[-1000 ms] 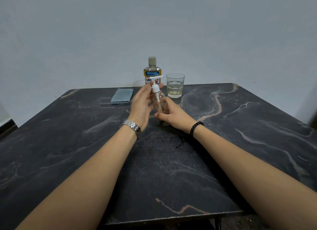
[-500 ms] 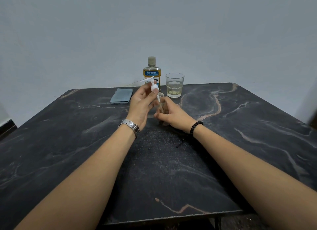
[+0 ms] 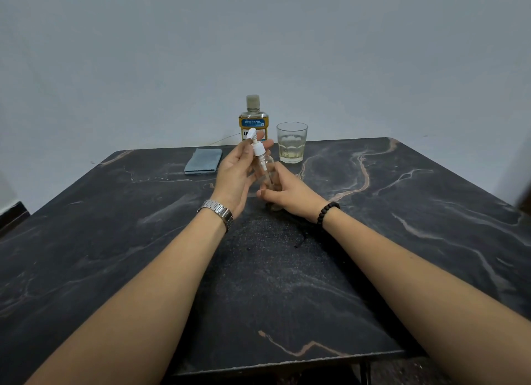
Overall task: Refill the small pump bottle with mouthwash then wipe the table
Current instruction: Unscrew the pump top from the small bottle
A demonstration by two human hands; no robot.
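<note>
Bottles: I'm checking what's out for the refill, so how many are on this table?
2. The mouthwash bottle stands at the far edge, left of the glass. The small pump bottle is gripped by the right hand; none seem hidden.

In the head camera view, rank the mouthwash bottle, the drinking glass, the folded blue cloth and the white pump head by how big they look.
1. mouthwash bottle
2. drinking glass and folded blue cloth: too alike to rank
3. white pump head, smallest though nearer the camera
</note>
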